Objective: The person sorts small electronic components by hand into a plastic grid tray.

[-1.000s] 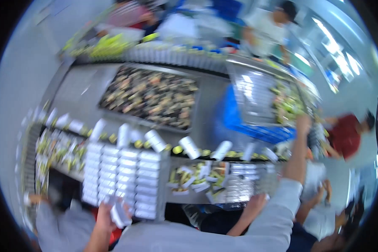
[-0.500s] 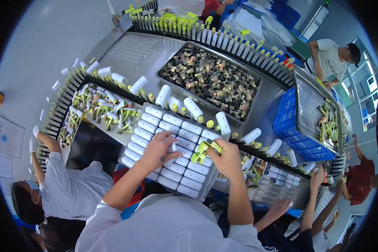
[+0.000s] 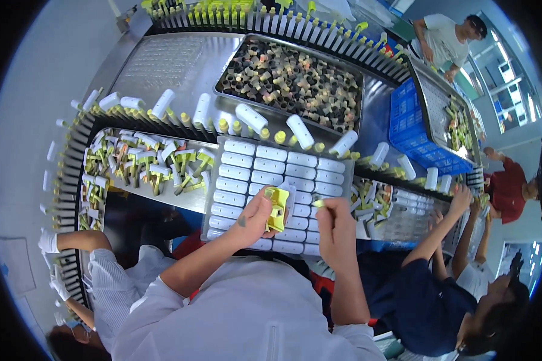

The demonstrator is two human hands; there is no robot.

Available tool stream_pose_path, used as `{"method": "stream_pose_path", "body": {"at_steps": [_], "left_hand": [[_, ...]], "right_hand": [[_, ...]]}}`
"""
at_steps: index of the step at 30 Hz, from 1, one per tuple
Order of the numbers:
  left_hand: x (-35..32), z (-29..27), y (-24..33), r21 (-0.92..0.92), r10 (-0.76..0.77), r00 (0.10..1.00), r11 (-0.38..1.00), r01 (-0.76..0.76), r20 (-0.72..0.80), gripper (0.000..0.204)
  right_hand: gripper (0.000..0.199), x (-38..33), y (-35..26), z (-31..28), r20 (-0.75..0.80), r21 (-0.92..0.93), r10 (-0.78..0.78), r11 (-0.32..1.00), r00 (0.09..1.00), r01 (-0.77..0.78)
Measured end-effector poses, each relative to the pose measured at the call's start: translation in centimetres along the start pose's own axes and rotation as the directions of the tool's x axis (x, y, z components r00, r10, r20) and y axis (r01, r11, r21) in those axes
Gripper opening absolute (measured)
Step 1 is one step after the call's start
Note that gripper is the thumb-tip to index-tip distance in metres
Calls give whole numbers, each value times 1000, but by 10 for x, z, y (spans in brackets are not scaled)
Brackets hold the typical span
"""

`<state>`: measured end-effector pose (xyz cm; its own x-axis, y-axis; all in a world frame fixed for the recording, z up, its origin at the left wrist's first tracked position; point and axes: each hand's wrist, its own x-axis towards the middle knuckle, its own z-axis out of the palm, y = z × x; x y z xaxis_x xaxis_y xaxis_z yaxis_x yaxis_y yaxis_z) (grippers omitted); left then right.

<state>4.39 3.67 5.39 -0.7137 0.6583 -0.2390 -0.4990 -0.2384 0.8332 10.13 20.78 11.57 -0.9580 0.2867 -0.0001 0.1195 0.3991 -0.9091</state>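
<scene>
In front of me, a tray holds rows of white, rounded oblong casings (image 3: 232,172). Above it, my left hand (image 3: 256,216) is closed around a hollow yellow-green plastic part (image 3: 276,207). A white piece (image 3: 290,191) shows just behind that part, against my fingers; I cannot tell whether the two are joined. To the right, my right hand (image 3: 338,231) pinches a small pale yellow-green piece (image 3: 318,203) between thumb and fingers. A short gap separates the two hands over the casings.
A slatted black conveyor (image 3: 186,133) carrying upright white and yellow-green parts curves around. Beyond lies a metal tray (image 3: 223,90) of small dark pieces. A blue crate (image 3: 412,123) stands right. Loose parts (image 3: 144,156) are heaped left. Co-workers' hands (image 3: 462,198) work at the right.
The yellow-green part has passed from my right hand to my left, which has lifted off the casings. My right hand now pinches a small piece. The view has shifted.
</scene>
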Motion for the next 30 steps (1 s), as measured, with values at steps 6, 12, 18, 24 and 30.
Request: {"method": "stream_pose_path", "body": {"at_steps": [6,12,18,24,30], "left_hand": [[-16,-13,8,57,-12,1000,998,13,-23,57],[-34,-3,18,579,246,969,787,-213,22,39],[-57,23,10,628,203,973,744,-228,112,30],[-29,23,5,743,140,973,628,-232,185,32],[30,-10,2,986,679,715,-96,-139,167,36]], "right_hand": [[12,-17,-20,20,209,-71,-66,994,976,82],[12,-30,-14,10,319,-21,-75,996,945,86],[15,-61,-3,-9,504,39,49,996,862,-80],[14,-63,23,-6,350,119,32,990,936,-78],[7,-41,70,-25,-54,187,87,980,995,-75]]}}
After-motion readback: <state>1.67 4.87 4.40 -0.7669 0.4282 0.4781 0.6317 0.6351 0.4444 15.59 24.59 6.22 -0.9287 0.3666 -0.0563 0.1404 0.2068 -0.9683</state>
